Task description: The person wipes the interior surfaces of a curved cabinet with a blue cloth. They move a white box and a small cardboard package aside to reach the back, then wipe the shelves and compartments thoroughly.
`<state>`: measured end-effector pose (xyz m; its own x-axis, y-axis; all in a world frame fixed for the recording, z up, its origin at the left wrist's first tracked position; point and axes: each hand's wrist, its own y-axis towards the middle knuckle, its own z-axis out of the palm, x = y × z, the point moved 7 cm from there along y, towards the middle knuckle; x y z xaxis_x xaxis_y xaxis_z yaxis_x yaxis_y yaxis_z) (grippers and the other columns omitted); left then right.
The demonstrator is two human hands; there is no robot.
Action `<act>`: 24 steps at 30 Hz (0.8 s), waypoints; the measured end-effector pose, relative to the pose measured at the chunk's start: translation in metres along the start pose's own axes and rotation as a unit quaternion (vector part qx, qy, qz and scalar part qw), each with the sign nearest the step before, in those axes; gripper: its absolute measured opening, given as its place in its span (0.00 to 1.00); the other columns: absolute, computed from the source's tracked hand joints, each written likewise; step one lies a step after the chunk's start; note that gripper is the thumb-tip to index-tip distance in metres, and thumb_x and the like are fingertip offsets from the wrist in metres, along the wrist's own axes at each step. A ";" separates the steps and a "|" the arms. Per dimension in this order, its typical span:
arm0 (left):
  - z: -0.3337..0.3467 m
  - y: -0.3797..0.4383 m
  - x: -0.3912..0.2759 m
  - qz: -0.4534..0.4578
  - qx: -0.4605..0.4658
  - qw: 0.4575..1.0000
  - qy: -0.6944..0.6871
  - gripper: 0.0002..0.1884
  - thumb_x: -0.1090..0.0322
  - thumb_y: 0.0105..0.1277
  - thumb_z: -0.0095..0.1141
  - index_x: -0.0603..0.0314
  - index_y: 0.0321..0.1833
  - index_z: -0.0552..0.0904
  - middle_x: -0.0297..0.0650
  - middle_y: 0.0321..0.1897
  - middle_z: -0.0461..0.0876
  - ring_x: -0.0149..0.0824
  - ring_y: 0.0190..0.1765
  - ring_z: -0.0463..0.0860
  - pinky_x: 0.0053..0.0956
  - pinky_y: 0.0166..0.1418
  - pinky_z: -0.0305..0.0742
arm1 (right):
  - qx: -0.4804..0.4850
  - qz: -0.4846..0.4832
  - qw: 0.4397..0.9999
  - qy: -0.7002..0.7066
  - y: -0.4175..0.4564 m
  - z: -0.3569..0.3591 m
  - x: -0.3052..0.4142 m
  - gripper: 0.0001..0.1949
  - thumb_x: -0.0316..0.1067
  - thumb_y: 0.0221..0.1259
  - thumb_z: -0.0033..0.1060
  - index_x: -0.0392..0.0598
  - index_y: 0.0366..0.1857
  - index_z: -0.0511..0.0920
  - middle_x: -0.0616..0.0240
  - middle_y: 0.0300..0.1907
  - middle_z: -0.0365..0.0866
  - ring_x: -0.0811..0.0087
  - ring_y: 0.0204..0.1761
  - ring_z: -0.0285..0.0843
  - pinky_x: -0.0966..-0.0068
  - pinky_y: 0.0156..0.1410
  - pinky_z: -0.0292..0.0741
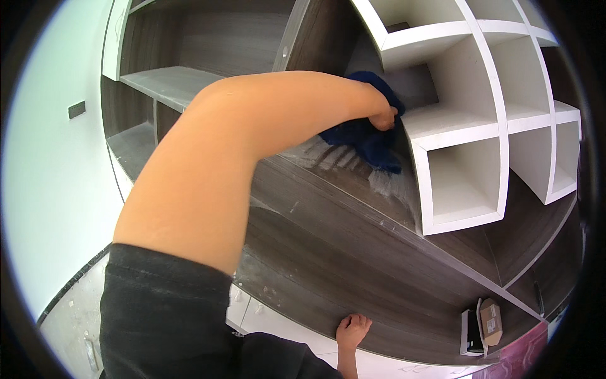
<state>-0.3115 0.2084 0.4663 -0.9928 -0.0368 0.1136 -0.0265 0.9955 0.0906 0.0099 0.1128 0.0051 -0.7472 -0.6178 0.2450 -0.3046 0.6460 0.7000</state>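
Note:
My left hand (383,118) is closed on a dark blue cloth (378,151). The cloth lies bunched on the dark wood-grain shelf board (350,177), beside the white cubby shelving. Pale, streaky marks show on the board around it. My left arm reaches across the upper middle of the view and covers part of the cabinet. Lower down, my right hand (354,330) rests on the front edge of the dark wood-grain countertop (331,265), with its fingers bent and nothing seen in it.
White cubby shelving (464,222) stands at the right. Open cabinet shelves (175,85) are at the upper left, by a pale wall with a socket (76,110). A brown cardboard box (491,322) and a black-and-white box (471,331) stand at the countertop's right end.

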 end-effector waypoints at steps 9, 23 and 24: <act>0.054 0.063 -0.043 0.122 0.010 0.992 -0.040 0.27 0.49 0.71 0.41 0.52 0.70 0.61 0.51 0.69 0.62 0.53 0.70 0.61 0.51 0.71 0.55 | -0.017 0.002 1.000 -0.016 0.008 -0.008 0.018 0.03 0.26 0.46 0.56 0.40 0.25 0.78 0.53 0.34 0.78 0.50 0.40 0.71 0.56 0.48 0.70; 0.058 0.046 -0.052 0.195 -0.001 0.978 -0.079 0.20 0.60 0.72 0.40 0.65 0.61 0.73 0.50 0.63 0.71 0.47 0.65 0.70 0.42 0.70 0.61 | 0.067 0.029 0.994 -0.075 0.012 -0.001 0.023 0.09 0.33 0.48 0.58 0.42 0.31 0.77 0.55 0.42 0.77 0.51 0.48 0.71 0.53 0.46 0.69; 0.059 0.048 -0.056 0.201 -0.003 0.977 -0.070 0.20 0.61 0.72 0.40 0.66 0.60 0.74 0.50 0.63 0.72 0.46 0.64 0.71 0.41 0.70 0.62 | 0.079 0.028 0.993 -0.085 0.010 0.002 0.019 0.10 0.34 0.49 0.58 0.42 0.33 0.76 0.55 0.44 0.77 0.51 0.49 0.70 0.51 0.45 0.69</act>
<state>-0.2644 0.2637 0.4055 -0.9290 0.3700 0.0048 0.3694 0.9265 0.0724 -0.0089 0.1084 0.0158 -0.8501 -0.5036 0.1539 -0.3391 0.7471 0.5717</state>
